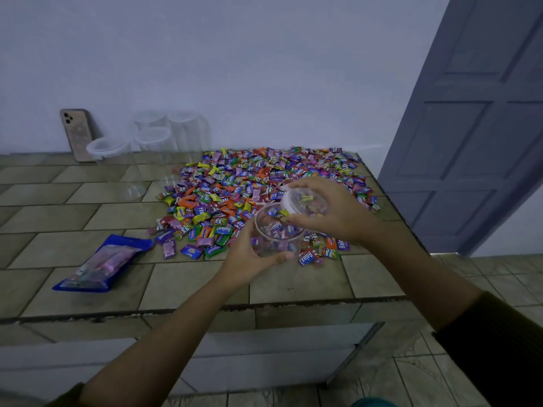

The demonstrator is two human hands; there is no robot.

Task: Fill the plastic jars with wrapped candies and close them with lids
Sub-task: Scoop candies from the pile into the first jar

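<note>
Seemingly round clear jar (273, 229), translucent lid (304, 201)

The setting is a domestic room. Indicators: a tile-topped desk (88, 218) set against a plain painted wall (235, 69), a grey panelled door (470, 127) at the right, and a patterned tiled floor (426, 371). A smartphone (77, 135) leans against the wall.

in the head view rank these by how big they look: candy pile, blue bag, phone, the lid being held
1. candy pile, by far the largest
2. blue bag
3. phone and lid look about alike; the phone stands farther from the camera, so I will not rank these two
</note>
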